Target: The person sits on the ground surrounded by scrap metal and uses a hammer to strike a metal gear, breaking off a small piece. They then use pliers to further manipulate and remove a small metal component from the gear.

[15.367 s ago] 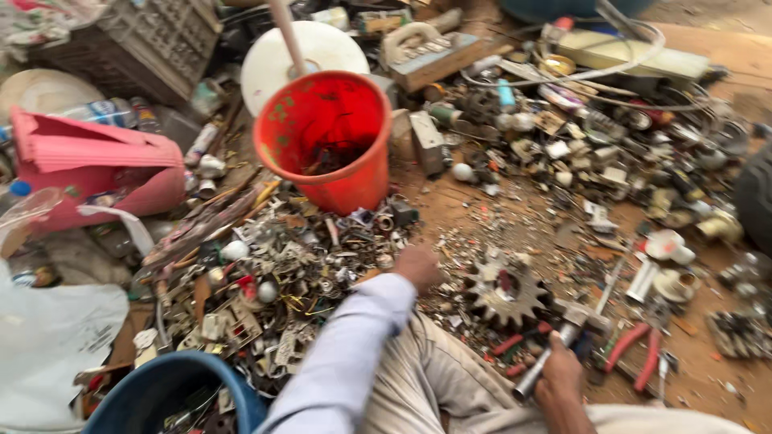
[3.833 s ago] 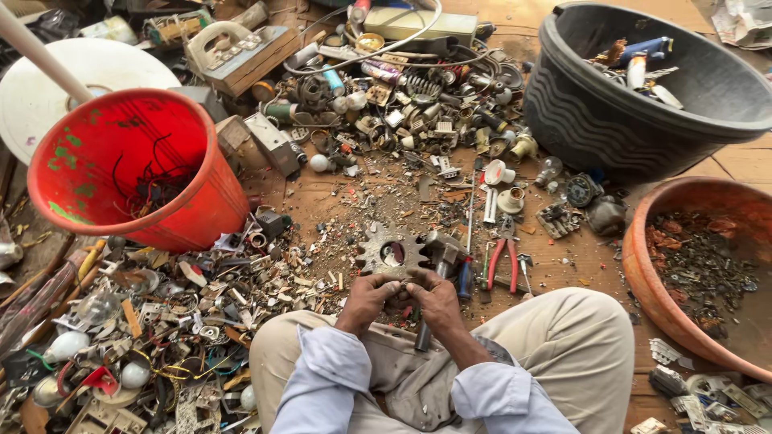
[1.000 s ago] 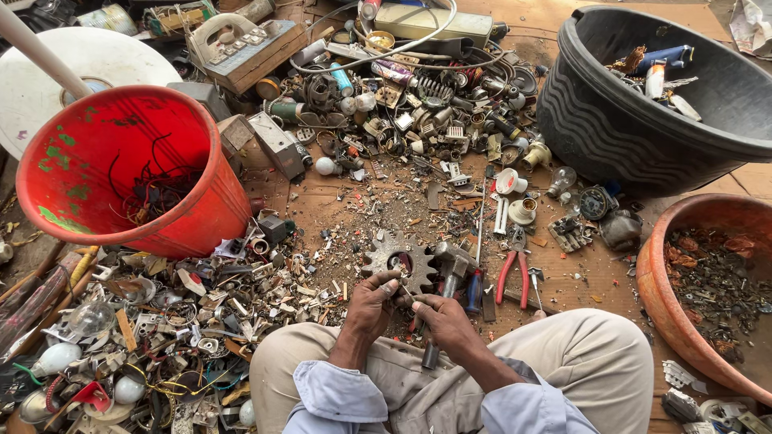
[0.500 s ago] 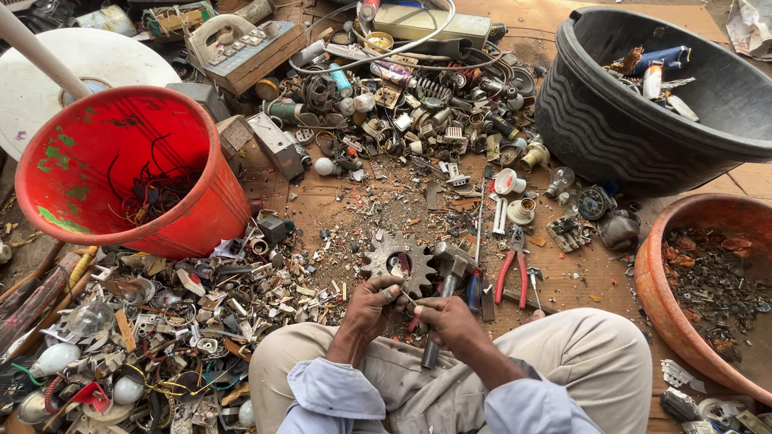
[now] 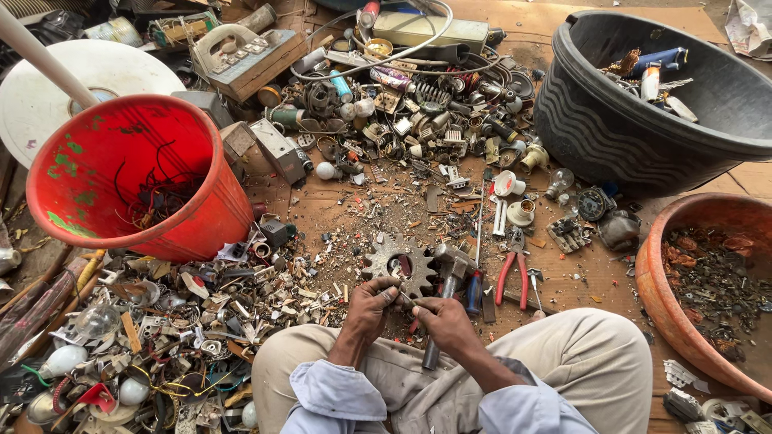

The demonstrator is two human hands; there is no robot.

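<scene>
Both hands have drawn closer together since half a second ago. Left hand (image 5: 371, 299) and right hand (image 5: 445, 320) meet over the lap, fingers pinched shut on a small metal piece (image 5: 400, 299) between them. Just beyond lie a rusty gear (image 5: 400, 265), hammer (image 5: 447, 273) and red-handled pliers (image 5: 512, 273); farther off stand the red bucket (image 5: 129, 181) and black tub (image 5: 635, 137).

Counting now: showing one red plastic bucket (image 5: 137, 181), one black ribbed plastic tub (image 5: 643, 120), one terracotta-coloured round basin (image 5: 700, 281), one rusty toothed steel gear (image 5: 400, 265), one steel-headed hammer (image 5: 446, 277), one pair of red-handled pliers (image 5: 512, 269), two hands.
</scene>
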